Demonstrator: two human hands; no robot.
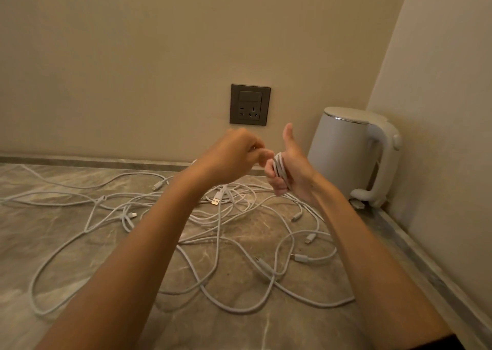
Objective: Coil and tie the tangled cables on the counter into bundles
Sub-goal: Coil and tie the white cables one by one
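Note:
Several white cables [218,232] lie tangled across the marble counter [53,216], their plugs scattered among the loops. Above them my right hand [291,168] holds a small white coil [279,170] wrapped round its curled fingers, thumb pointing up. My left hand [234,155] is just left of it, fingers curled, pinching the cable's free strand at the coil. A strand with a USB plug [216,199] hangs from the hands down to the counter.
A white electric kettle [351,152] stands in the back right corner, close behind my right hand. A dark wall socket [250,104] sits on the wall above the hands. Walls bound the counter at the back and right.

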